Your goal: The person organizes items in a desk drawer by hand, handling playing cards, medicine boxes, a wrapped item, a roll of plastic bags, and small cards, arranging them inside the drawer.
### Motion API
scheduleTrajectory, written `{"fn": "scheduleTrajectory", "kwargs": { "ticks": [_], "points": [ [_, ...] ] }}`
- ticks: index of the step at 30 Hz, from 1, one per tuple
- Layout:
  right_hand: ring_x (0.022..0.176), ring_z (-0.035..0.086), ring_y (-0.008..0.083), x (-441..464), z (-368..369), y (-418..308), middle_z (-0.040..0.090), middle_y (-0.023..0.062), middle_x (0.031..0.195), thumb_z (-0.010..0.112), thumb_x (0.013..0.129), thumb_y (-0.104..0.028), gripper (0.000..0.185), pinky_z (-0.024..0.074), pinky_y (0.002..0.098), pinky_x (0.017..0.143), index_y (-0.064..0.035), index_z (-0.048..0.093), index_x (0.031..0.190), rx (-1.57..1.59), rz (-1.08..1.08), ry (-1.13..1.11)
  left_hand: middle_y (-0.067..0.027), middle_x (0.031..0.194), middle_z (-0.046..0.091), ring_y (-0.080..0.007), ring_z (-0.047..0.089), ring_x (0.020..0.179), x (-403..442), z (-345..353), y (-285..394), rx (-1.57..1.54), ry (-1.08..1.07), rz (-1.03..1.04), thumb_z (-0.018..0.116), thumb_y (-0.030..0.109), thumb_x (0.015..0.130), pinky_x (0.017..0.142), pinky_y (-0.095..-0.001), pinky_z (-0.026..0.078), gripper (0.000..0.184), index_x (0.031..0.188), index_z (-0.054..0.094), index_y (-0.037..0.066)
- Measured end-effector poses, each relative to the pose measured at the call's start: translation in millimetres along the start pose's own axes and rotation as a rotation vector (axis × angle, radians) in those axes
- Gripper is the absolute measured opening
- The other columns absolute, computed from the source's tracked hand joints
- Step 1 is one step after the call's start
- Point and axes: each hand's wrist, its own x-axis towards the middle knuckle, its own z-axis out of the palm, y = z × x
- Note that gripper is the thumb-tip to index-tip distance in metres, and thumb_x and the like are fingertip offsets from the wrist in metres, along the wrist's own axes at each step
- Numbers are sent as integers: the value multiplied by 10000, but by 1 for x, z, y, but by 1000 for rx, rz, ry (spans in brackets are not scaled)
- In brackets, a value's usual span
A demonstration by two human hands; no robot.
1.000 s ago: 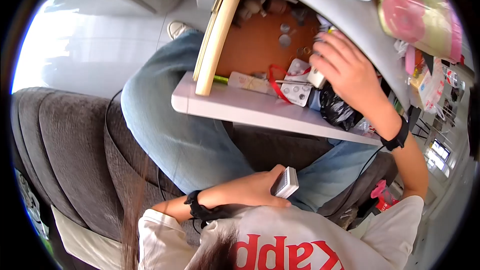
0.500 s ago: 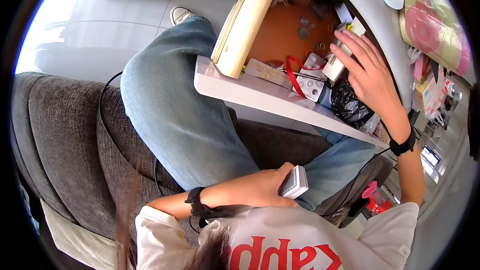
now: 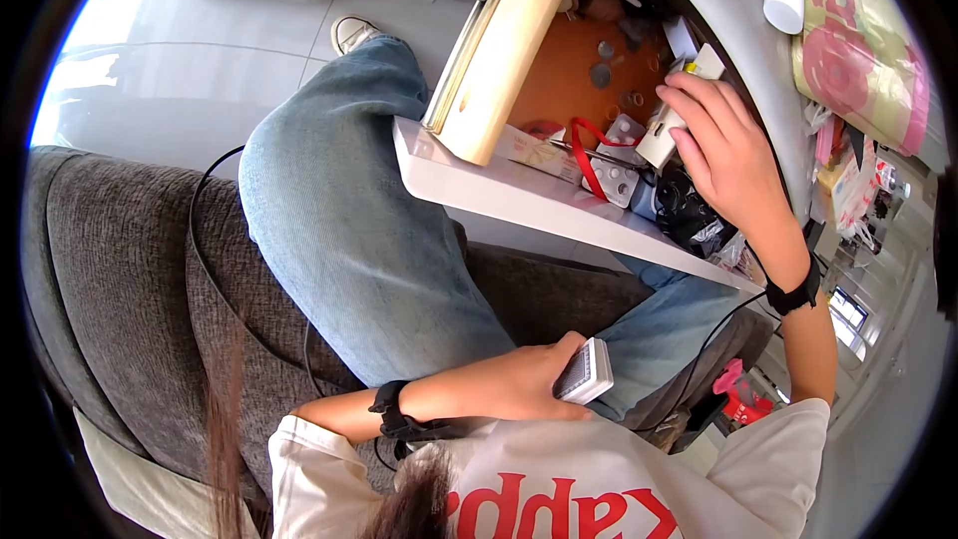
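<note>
My left hand (image 3: 524, 379) rests above my lap, closed around a deck of cards (image 3: 587, 372) whose white edges and dark patterned face show. My right hand (image 3: 733, 155) is inside the pulled-out drawer (image 3: 559, 215), its fingers bent over a long white box (image 3: 659, 140) near the drawer's back right. The hand hides part of the box. Close by lie a black plastic bag (image 3: 689, 210), pill blister packs (image 3: 611, 180) and a red ribbon (image 3: 584, 155). Several coins (image 3: 601, 75) are scattered on the brown drawer bottom.
A pale wooden board (image 3: 509, 50) leans across the drawer's left side. On the white desktop above are a green tube with a white cap (image 3: 783, 0) and a yellow-pink plastic package (image 3: 858, 50). A black cable (image 3: 205, 220) runs over the grey sofa (image 3: 120, 279).
My right hand has shifted slightly down, its spread fingers now drawn in over the white box. My left hand keeps the deck of cards in nearly the same place.
</note>
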Motion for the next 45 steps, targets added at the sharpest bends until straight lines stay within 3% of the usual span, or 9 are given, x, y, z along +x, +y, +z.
{"fn": "scheduleTrajectory", "kwargs": {
  "ticks": [11, 17, 22, 27, 30, 32, 38, 44, 45],
  "points": [
    [891, 520, 201, 29, -7, -9, 514, 46, 965, 543, 656, -37, 209, 463, 306, 740, -13, 578, 860, -247, -85, -196, -265, 941, 569, -350, 591, 869, -1, 2, -3, -9, 10, 41, 675, 402, 760, 728, -379, 453, 714, 1193, 299, -24],
    [721, 569, 234, 18, -28, -14, 593, 108, 929, 564, 650, 4, 230, 468, 301, 642, 3, 579, 880, -104, -249, 151, -259, 948, 566, -337, 593, 862, -2, 1, -3, -13, 17, 43, 679, 396, 759, 727, -374, 454, 718, 1199, 295, -21],
    [664, 552, 161, -33, -49, -22, 600, 141, 912, 526, 747, 85, 187, 420, 242, 555, 0, 578, 905, 160, 149, 423, -279, 924, 558, -366, 582, 865, -3, 2, 1, -52, 67, 74, 675, 351, 756, 730, -383, 454, 682, 1182, 305, -34],
    [529, 391, 26, -87, -68, -51, 550, 81, 889, 472, 893, -32, 117, 279, 131, 472, -16, 508, 1003, 1073, 749, 603, -188, 1107, 525, -244, 539, 1025, 0, 3, 3, -246, 98, 200, 742, 195, 736, 863, -350, 431, 715, 1253, 281, 15],
    [499, 462, 70, -108, -59, -94, 547, 43, 768, 513, 872, -68, 151, 347, 186, 416, -15, 508, 1013, 1480, 1048, 497, -162, 1172, 482, -227, 487, 1099, 3, 8, 6, -350, 260, 603, 779, 86, 683, 922, -380, 401, 764, 1262, 283, 36],
    [511, 528, 116, -113, -50, -125, 576, 58, 765, 536, 856, -65, 169, 400, 224, 418, -10, 502, 1012, 1776, 1247, 336, -143, 1177, 498, -237, 539, 1055, 1, 11, 6, -79, 503, 815, 824, 208, 640, 877, -360, 446, 856, 1282, 276, 68],
    [532, 543, 132, -107, -23, -170, 558, 76, 768, 489, 882, 2, 286, 405, 214, 470, -10, 394, 1152, 2155, 1201, 308, -204, 1297, 401, -295, 448, 1183, 4, 15, 1, -113, 616, 919, 847, 185, 601, 949, -405, 396, 866, 1249, 284, 68],
    [631, 514, 80, -120, -7, -174, 530, 39, 817, 504, 865, 32, 403, 408, 198, 533, 6, 415, 1257, 1864, 1026, 123, -214, 1310, 389, -319, 412, 1225, 6, 14, 6, -283, 524, 883, 820, 137, 634, 962, -430, 384, 799, 1221, 281, 78],
    [779, 504, 73, -122, 3, -175, 540, 45, 914, 519, 876, -18, 410, 423, 204, 687, -5, 416, 1273, 1740, 910, 180, -209, 1287, 419, -307, 458, 1182, 6, 12, 2, -160, 560, 873, 827, 129, 621, 937, -422, 409, 815, 1238, 295, 91]
  ]
}}
